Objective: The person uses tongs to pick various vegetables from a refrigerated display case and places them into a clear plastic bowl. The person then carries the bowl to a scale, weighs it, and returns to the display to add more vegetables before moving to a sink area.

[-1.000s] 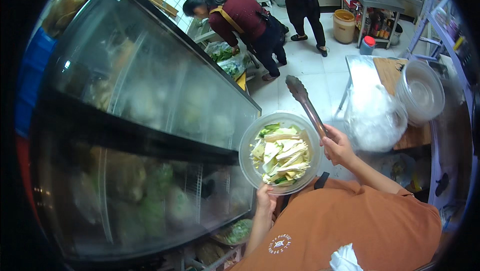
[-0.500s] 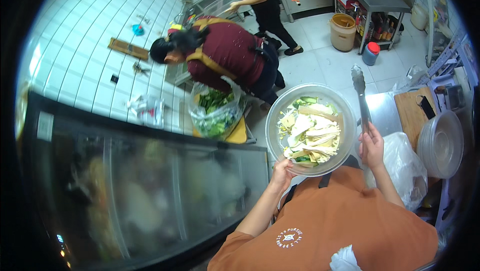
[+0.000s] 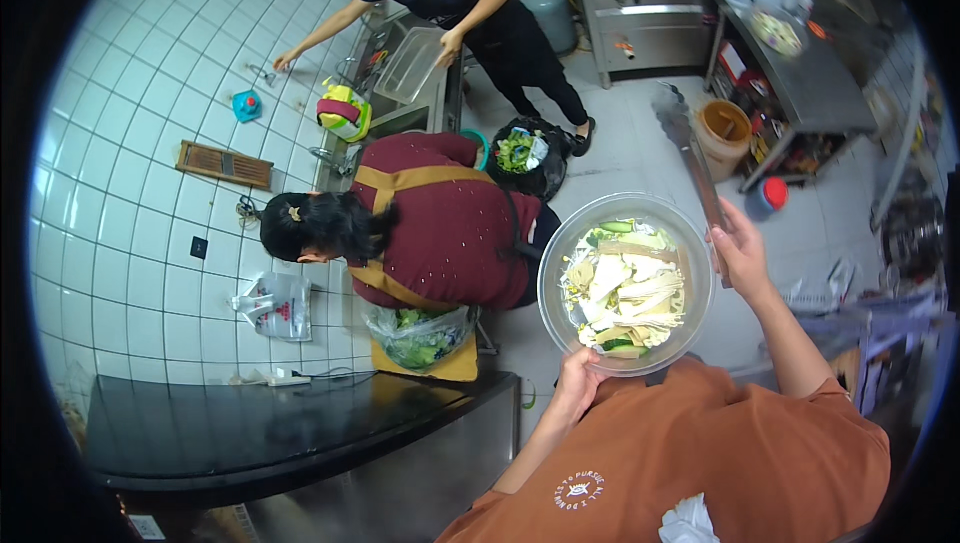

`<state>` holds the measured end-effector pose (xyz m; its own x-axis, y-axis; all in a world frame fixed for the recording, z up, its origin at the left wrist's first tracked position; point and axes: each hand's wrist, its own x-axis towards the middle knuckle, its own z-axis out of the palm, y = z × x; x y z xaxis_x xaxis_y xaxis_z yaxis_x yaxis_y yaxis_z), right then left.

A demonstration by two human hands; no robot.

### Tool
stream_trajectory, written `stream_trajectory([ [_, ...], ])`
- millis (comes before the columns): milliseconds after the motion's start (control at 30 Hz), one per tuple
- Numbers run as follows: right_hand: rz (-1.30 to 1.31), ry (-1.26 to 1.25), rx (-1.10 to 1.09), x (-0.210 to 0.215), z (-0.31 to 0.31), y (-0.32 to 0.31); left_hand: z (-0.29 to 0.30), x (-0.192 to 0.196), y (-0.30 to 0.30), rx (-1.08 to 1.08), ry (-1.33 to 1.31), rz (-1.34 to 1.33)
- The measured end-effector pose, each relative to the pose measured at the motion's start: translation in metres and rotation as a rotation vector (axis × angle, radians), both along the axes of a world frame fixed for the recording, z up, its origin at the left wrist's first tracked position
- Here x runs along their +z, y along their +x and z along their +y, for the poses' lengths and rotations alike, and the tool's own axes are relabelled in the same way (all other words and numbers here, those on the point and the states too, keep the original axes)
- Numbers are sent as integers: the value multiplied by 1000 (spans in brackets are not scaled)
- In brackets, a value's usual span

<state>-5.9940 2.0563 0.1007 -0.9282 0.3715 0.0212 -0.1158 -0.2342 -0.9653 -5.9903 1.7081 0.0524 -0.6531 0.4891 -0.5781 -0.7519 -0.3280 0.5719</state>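
Note:
A round, clear plastic bowl [image 3: 551,308] is held in front of my body. Inside lie pale enoki mushrooms [image 3: 650,305], flat tan strips and some green slices [image 3: 617,228]. My left hand [image 3: 578,383] grips the bowl's near-left rim, fingers closed on it. To the right of the bowl, my right hand [image 3: 738,248] is closed round the handle of metal tongs [image 3: 690,148]. The tongs point up and away, and their tips hold nothing that I can see.
A person in maroon [image 3: 440,213] bends over a bag of leafy greens [image 3: 420,338] at the left. Another person [image 3: 470,3] stands by the sink with a clear bin [image 3: 410,63]. A black bag [image 3: 535,158], brown bucket [image 3: 722,138] and steel table [image 3: 800,78] are farther off; a dark counter [image 3: 270,428] is near left.
My view has shifted; the stacked bowls and cutting board have left it. Both hands keep the bowl and tongs. The person at the sink now stretches an arm toward the wall.

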Motion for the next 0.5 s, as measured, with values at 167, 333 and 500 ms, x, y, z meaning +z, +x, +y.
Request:
stream_trajectory([
  [167, 42, 203, 188, -6, 23, -149, 50, -35, -100, 141, 1, -37],
  [333, -15, 419, 309, -13, 40, -265, 91, -50, -204, 230, -3, -82],
  [500, 85, 675, 461, -3, 81, -370, 129, -49, -283, 353, -64, -35],
])
